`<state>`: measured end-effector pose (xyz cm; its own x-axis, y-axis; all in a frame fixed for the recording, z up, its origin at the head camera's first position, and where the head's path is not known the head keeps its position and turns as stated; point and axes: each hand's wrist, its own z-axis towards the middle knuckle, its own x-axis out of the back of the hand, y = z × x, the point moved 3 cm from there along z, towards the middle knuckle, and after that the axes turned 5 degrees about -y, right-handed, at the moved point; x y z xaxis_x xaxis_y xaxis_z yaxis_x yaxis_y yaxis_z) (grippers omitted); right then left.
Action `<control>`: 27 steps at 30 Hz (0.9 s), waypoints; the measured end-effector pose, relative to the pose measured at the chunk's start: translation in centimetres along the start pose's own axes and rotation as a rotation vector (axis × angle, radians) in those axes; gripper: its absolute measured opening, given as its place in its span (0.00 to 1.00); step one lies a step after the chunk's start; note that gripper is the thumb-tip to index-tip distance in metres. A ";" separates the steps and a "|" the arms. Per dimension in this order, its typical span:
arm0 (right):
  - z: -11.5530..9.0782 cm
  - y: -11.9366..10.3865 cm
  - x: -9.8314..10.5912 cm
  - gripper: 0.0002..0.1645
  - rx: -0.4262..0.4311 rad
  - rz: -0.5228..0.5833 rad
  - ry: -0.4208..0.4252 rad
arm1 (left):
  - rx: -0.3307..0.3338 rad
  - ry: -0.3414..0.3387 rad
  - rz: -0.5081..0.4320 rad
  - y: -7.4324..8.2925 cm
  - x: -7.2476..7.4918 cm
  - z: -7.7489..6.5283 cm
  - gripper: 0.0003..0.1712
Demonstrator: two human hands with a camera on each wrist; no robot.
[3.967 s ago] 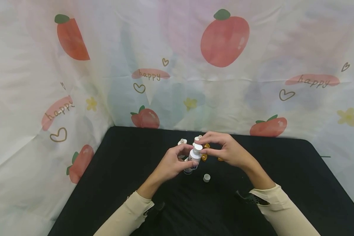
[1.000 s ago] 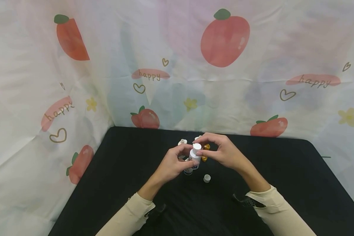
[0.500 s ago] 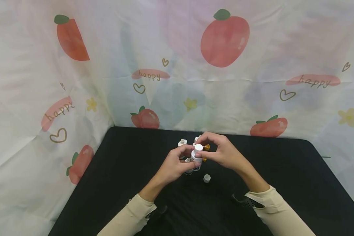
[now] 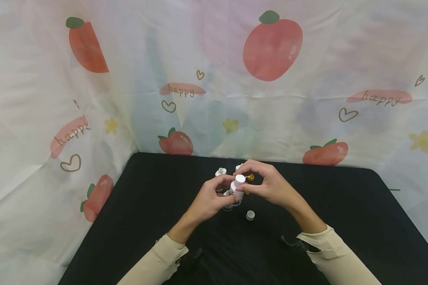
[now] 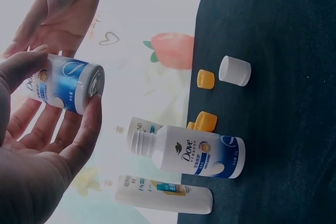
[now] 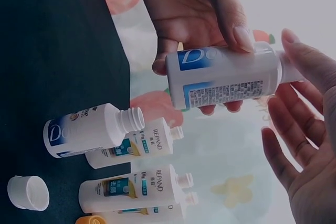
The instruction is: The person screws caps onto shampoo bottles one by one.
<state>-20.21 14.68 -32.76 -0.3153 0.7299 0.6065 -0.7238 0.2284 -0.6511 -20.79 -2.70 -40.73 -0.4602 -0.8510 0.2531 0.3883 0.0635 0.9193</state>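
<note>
The left hand curls round the body of a white Dove bottle with a blue band at its base, thumb on one side and fingers on the other. The right hand pinches the white cap at the bottle's top between thumb and fingers, so the two hands meet on one thing, held raised off the bench and a little tilted.

Just below the left hand, a second Dove bottle stands upright on the bench, its threaded neck bare. On the person's side of the hands, near them, a loose white cap rests on the bench with its hollow end facing up.

Past the fingertips stand slim white REPAND bottles with thin bare spouts: one beyond the left hand, another partly hidden behind the right hand's fingers; the right wrist view shows three. Orange caps lie on the bench beyond the right hand, partly covered by it in the head view.

Farthest from both hands, behind the bench, hangs a pale cloth backdrop printed with red fruit, hearts, yellow flowers and the word "happy".
</note>
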 end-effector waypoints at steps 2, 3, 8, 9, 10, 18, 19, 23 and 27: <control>-0.1 0.1 0.1 0.18 -0.012 -0.003 -0.002 | 0.000 -0.001 -0.007 0.0 0.1 0.0 0.25; -0.1 0.1 0.1 0.18 -0.017 -0.005 -0.003 | 0.000 -0.002 -0.016 0.0 0.1 0.0 0.25; -0.1 0.1 0.2 0.20 -0.031 -0.006 -0.008 | 0.012 0.001 -0.021 0.1 0.4 -0.2 0.25; -0.2 0.1 0.3 0.20 -0.034 -0.007 -0.009 | 0.013 0.004 -0.014 0.2 0.4 -0.2 0.25; -0.2 0.0 0.3 0.20 -0.037 -0.006 -0.010 | 0.014 0.006 -0.005 0.2 0.5 -0.2 0.24; -0.7 1.7 0.5 0.20 -0.037 -0.021 0.006 | 0.036 0.021 0.036 0.2 0.7 0.0 0.23; -0.7 2.0 0.5 0.19 -0.039 -0.021 0.006 | 0.044 0.021 0.034 0.3 0.7 0.0 0.24; -0.9 3.2 0.5 0.18 -0.046 -0.010 0.000 | 0.069 0.005 0.017 0.9 0.6 -0.1 0.25; -0.9 3.4 0.5 0.20 -0.042 0.002 -0.002 | 0.066 -0.007 -0.002 1.2 0.5 -0.1 0.26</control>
<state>-22.26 16.37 -35.11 -0.3178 0.7291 0.6061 -0.6969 0.2538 -0.6708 -20.46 -3.10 -39.49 -0.4667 -0.8473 0.2534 0.3342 0.0964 0.9376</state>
